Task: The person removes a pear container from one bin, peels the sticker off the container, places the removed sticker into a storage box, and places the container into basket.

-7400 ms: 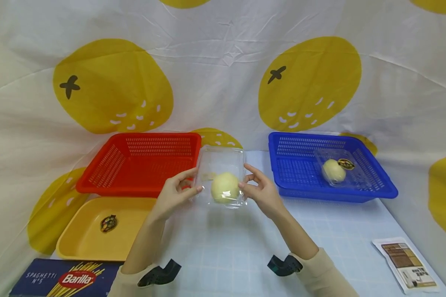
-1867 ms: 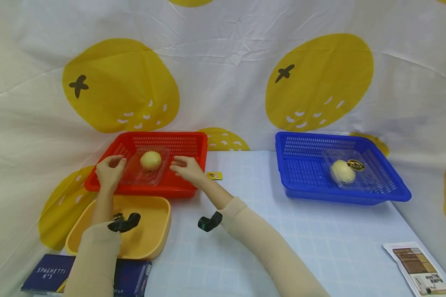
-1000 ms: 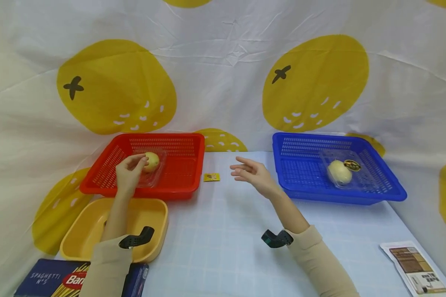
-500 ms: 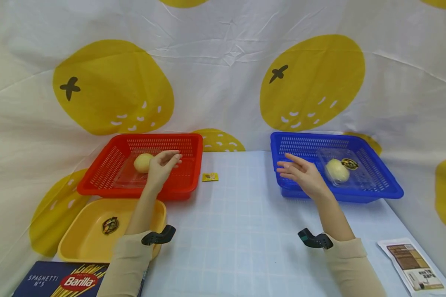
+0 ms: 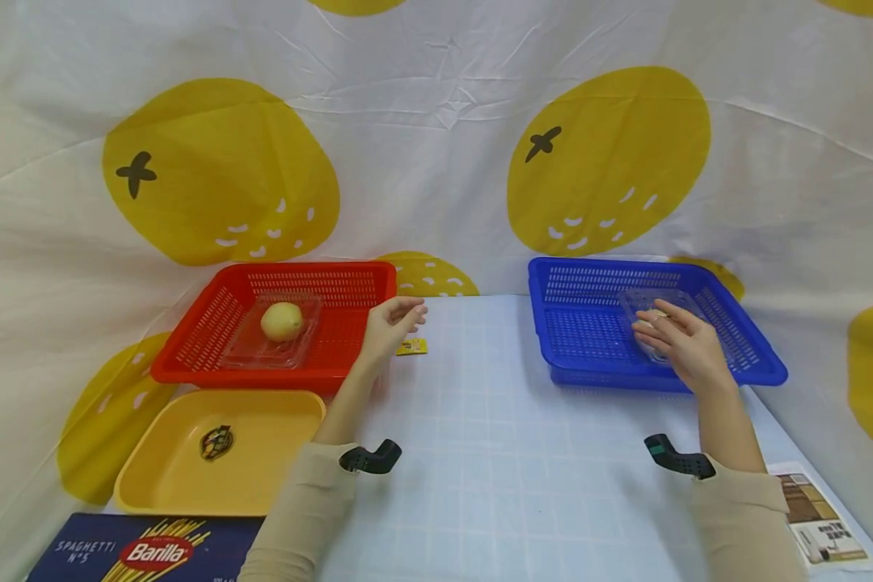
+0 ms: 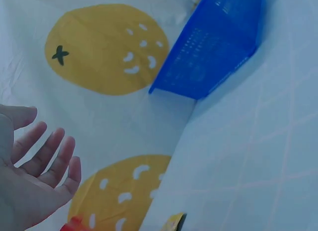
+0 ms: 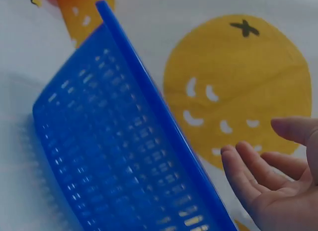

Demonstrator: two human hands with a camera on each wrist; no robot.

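My left hand (image 5: 393, 327) hovers at the right end of the red basket (image 5: 342, 347), holding nothing, its fingers loosely bent. In that basket lies a clear plastic box (image 5: 240, 352) with a pale yellow round fruit (image 5: 281, 322) in it. My right hand (image 5: 691, 347) is over the blue basket (image 5: 582, 339), palm turned inward and fingers relaxed. It partly hides a second clear box (image 5: 636, 301) and the pale fruit inside. The right wrist view shows the right hand (image 7: 283, 179) apart from the basket's rim, with nothing in its grasp.
A yellow tray (image 5: 167, 477) holding a dark round sticker (image 5: 217, 442) stands in front of the red basket. Nearer is a blue spaghetti box (image 5: 80, 550). A small yellow packet (image 5: 412, 347) lies near the left hand. At the right edge lies a white-and-brown pouch (image 5: 829, 537).
The clear box with fruit, held in both hands earlier, now lies in the red basket. Both hands have come off it and moved right, the right hand over the blue basket.
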